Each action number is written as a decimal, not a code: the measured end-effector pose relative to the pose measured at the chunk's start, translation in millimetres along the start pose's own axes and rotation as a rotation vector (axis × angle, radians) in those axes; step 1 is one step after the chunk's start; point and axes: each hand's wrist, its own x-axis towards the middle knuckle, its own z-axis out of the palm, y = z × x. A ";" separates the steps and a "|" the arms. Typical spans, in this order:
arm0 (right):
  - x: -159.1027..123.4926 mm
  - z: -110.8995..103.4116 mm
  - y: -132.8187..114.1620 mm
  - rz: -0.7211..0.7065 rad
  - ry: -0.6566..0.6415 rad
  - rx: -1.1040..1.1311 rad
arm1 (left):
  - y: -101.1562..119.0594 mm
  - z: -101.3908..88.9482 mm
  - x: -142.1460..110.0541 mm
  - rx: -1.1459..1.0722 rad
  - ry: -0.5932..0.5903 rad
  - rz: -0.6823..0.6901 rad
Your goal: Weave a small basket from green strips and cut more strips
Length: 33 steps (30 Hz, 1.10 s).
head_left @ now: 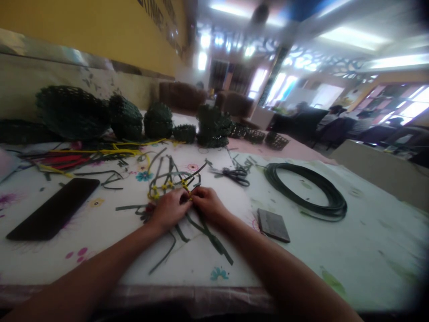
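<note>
A half-woven piece of dark green strips (170, 167) with yellow strips (164, 190) laced through it lies on the flowered tablecloth, its loose green ends spreading out on several sides. My left hand (170, 206) pinches its near edge, fingers closed. Right beside it, my right hand (206, 201) is closed too, thumb and fingertips gripping the weave where both hands meet. The exact strip between the fingertips is hidden. Long green ends (214, 241) trail from under my hands toward the table's front edge. Scissors (234, 174) lie just beyond my right hand.
A coil of green strip (308, 192) and a grey block (273, 225) lie to the right. At left are a dark flat slab (53, 208) and red strips (69, 161). Woven green baskets (72, 112) line the back. People sit in the far background.
</note>
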 end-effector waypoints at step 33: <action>-9.2 -4.2 -8.9 -0.159 -0.021 -0.178 | -16.4 -3.1 8.8 -0.361 -0.075 -0.083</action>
